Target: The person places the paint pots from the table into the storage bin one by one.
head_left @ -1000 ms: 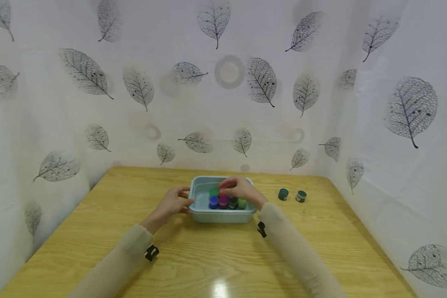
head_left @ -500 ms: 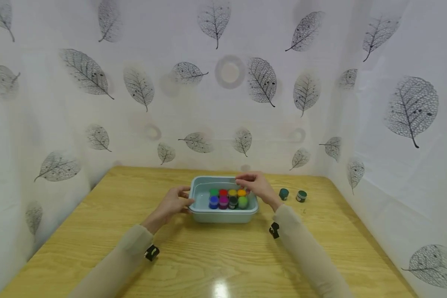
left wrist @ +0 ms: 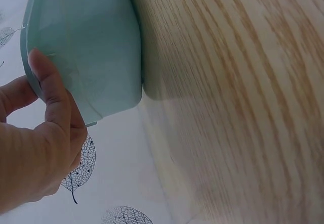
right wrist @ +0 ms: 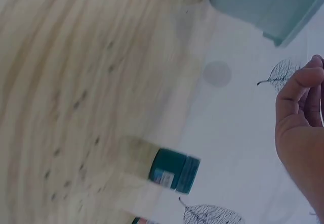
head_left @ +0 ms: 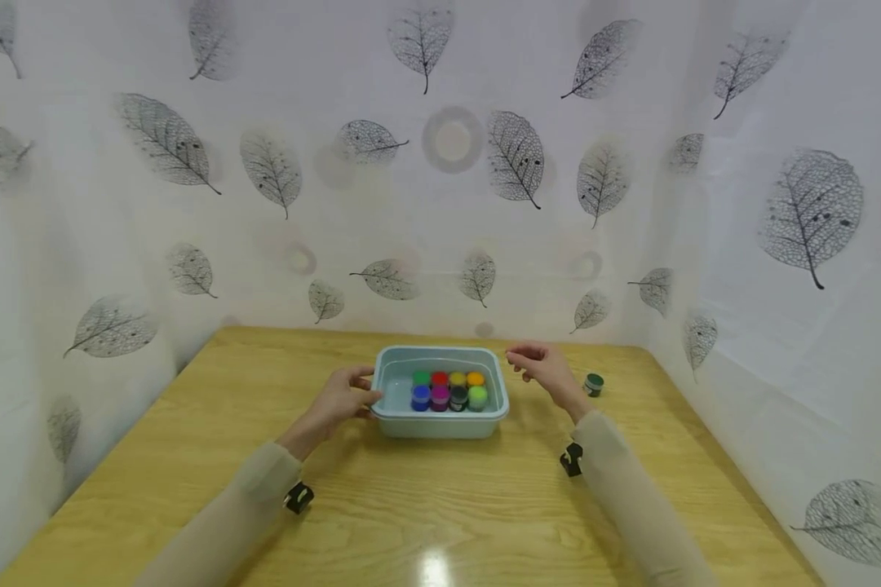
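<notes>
My left hand (head_left: 341, 397) pinches the left rim of a pale blue plastic basin (head_left: 440, 427), thumb and fingers on either side of the rim (left wrist: 24, 42). Two rows of small paint pots stand in the basin's middle and right, among them a blue pot (head_left: 421, 398), a magenta pot (head_left: 440, 398) and a red pot (head_left: 439, 380). Right of the basin, in the air, is my right hand (head_left: 546, 373), fingers loosely bent, with nothing visible in them. A teal paint pot (right wrist: 173, 170) stands on the table below it, hidden behind that hand in the head view.
Another dark green paint pot (head_left: 593, 385) stands on the wooden table (head_left: 411, 497), right of my right hand. A white curtain (head_left: 382, 204) with leaf prints hangs behind and along the sides of the table.
My right hand has moved out of the basin to the right, uncovering the pots inside and covering the nearer of the two loose pots. The left hand stays on the rim.
</notes>
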A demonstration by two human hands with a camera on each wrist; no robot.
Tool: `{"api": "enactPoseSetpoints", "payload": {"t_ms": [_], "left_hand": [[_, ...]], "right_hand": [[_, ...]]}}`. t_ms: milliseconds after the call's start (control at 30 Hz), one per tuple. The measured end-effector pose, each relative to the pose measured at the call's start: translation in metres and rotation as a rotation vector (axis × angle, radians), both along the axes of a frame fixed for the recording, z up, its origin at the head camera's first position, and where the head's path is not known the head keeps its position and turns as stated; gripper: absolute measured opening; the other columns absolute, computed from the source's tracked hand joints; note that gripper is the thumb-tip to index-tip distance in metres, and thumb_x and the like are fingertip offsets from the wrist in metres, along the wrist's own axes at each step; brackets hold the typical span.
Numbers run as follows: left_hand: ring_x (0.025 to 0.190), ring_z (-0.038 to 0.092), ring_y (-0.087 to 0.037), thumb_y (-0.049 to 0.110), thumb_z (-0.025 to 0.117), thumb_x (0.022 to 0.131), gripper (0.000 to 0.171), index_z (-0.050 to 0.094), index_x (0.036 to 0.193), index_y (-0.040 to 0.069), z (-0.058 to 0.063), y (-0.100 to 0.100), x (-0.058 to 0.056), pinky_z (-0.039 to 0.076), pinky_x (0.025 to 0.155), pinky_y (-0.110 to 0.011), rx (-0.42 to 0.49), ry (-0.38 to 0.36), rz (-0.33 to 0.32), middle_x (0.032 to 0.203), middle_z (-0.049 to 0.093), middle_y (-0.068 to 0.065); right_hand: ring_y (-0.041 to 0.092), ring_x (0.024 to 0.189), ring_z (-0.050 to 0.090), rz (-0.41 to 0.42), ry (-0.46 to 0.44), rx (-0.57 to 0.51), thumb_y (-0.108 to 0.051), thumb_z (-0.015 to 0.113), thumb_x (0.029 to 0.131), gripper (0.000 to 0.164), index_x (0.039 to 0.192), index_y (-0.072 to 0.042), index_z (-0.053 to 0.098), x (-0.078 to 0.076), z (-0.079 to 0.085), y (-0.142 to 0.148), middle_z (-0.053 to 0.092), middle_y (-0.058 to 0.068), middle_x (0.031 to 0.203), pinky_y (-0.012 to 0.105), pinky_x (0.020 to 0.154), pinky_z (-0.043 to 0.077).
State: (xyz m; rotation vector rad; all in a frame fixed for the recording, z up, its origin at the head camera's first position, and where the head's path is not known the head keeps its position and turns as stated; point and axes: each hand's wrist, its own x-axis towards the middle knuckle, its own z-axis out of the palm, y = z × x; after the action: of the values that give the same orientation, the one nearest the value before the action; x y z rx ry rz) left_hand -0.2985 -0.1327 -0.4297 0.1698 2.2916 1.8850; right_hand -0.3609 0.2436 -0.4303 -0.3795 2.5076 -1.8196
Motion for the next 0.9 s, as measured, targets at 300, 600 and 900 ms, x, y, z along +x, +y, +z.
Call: {"api": "enactPoseSetpoints", "payload": {"t_ms": [300,600,900], "left_hand": [[0.08,0.066,-0.03,-0.006,0.064,0.088,0.055,0.046,0.14,-0.007,-0.003,-0.001,-0.004,0.063,0.067,-0.032,-0.006,-0.018,0.015,0.107,0.049,-0.019],[0.076,0.066,-0.028,-0.006,0.062,0.09,0.055,0.044,0.142,-0.007,-0.002,0.001,-0.004,0.062,0.066,-0.035,0.004,-0.011,-0.013,0.101,0.052,-0.016],[0.076,0.065,-0.028,-0.006,0.061,0.09,0.054,0.044,0.142,-0.007,-0.003,-0.001,-0.004,0.062,0.065,-0.033,0.008,-0.021,-0.008,0.101,0.051,-0.016]], "right_hand": [[0.028,0.097,0.061,-0.039,-0.015,0.082,-0.027,0.065,0.096,0.039,0.125,-0.001,0.063,0.003,-0.005,0.032,0.066,0.014,0.118,0.035,0.079,0.058],[0.027,0.105,0.063,-0.076,-0.012,0.111,-0.025,0.065,0.095,0.046,0.132,0.001,0.058,0.012,-0.005,0.063,0.055,0.028,0.135,0.056,0.099,0.049],[0.041,0.127,0.046,-0.129,-0.028,0.239,-0.009,0.063,0.095,0.043,0.135,0.003,0.055,0.008,-0.009,0.076,0.049,0.026,0.141,0.054,0.104,0.044]]}}
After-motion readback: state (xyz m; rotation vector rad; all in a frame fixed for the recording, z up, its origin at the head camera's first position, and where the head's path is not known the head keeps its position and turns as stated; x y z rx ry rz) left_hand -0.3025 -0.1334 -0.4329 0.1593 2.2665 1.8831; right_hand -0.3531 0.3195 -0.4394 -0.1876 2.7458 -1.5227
